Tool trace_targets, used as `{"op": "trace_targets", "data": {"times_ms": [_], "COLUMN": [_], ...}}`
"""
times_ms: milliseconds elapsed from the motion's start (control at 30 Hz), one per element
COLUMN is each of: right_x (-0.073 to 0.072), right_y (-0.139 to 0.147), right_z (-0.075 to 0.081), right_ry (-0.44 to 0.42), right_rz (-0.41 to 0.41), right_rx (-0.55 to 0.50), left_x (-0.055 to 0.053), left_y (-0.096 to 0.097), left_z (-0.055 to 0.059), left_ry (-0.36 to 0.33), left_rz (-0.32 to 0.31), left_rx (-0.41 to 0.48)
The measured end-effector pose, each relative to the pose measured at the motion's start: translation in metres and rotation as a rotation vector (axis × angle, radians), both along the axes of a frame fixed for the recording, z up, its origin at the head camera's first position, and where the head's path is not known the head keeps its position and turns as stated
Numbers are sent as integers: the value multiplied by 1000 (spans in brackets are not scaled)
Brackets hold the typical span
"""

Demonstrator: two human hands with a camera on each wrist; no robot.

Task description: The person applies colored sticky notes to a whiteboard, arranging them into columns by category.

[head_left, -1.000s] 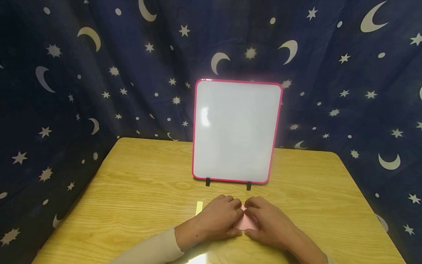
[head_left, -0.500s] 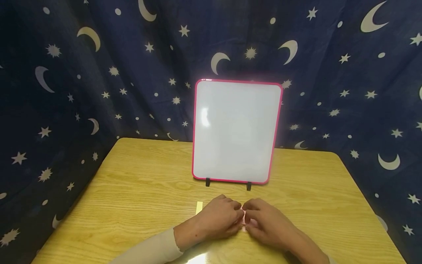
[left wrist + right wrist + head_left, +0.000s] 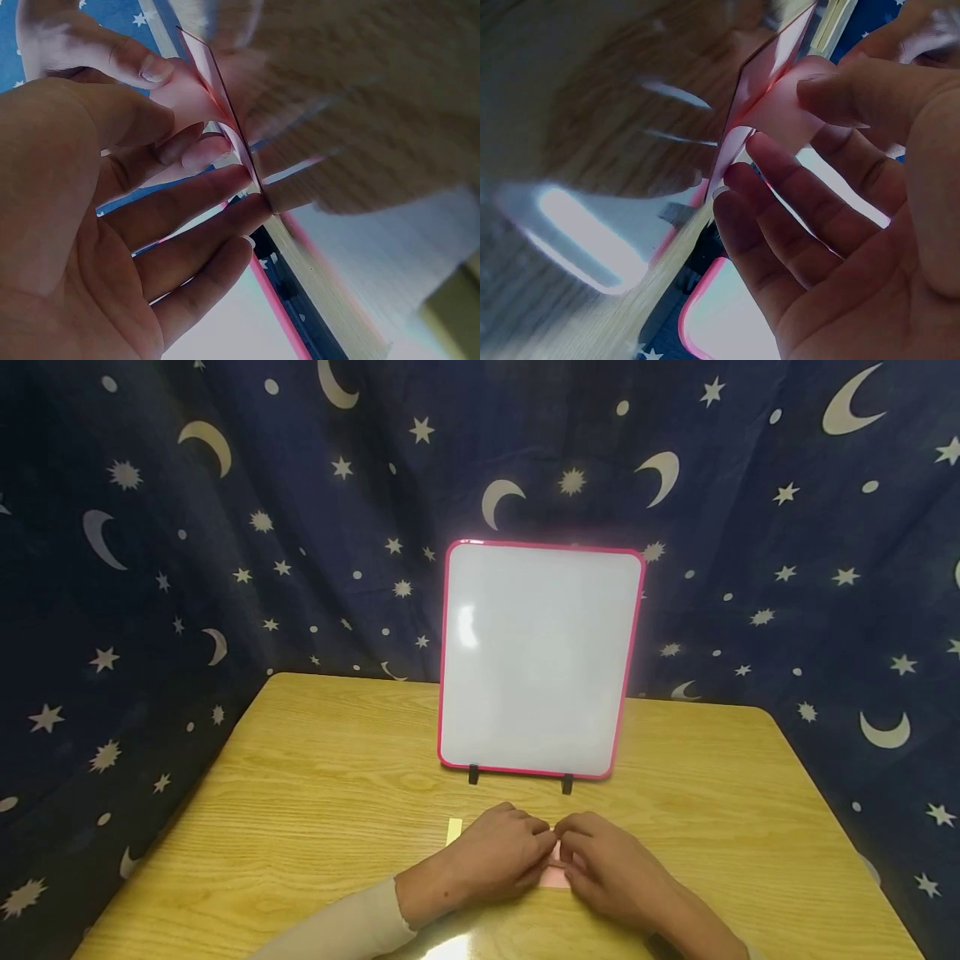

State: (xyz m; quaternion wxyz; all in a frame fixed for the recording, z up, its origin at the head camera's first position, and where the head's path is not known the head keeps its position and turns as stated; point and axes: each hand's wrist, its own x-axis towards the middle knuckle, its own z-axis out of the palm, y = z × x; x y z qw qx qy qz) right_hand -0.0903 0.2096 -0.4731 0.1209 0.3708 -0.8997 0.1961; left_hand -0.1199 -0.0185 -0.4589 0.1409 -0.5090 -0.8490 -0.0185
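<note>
Resting on tbl [image 3: 337, 760] btwn L hand [image 3: 501, 853] & R hand [image 3: 611, 864]: bent pink paper [image 3: 555, 878], pinched by both hands.

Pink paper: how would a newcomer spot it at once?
Start at the pink-framed whiteboard on the table. In front of it, the left hand and right hand pinch the pink paper between them. Its curl and pink colour set it apart from the yellow strip beside the left hand.
</note>
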Motion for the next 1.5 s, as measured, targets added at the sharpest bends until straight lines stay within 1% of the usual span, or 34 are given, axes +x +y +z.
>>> {"op": "trace_targets", "data": {"times_ms": [133, 267, 367, 533, 733, 833, 933, 1067, 1200, 1367, 1500], "right_x": [0, 0, 0, 1, 0, 0, -1, 0, 0, -1, -2], "right_y": [0, 0, -1, -1, 0, 0, 0, 0, 1, 1, 1], "right_z": [-1, -1, -2, -4, -5, -4, -4, -4, -3, -3, -4], "right_ry": [7, 27, 43, 58, 54, 50, 50, 57, 52, 48, 61], "right_rz": [-10, -10, -8, -19, -41, -44, -44, -44, -44, -33, -20], "right_rx": [0, -6, -8, -8, 3, 2, -9, -24, -31, -36, -34], "left_x": [1, 2, 4, 9, 19, 26, 33, 40, 44, 47, 49], "left_y": [-1, -3, -5, -8, -9, -8, -7, -5, -5, -2, -1], "left_z": [0, 0, 2, 8, 19, 23, 25, 26, 25, 20, 15], "left_ry": [-30, -74, -81, -37, 46, 73, 98, 122, 122, 126, 160], "left_rz": [0, 11, 15, -11, -55, -75, -95, -109, -126, -137, -131], "left_rx": [-7, -21, -21, 10, 59, 52, 25, 3, -11, -57, -84]}}
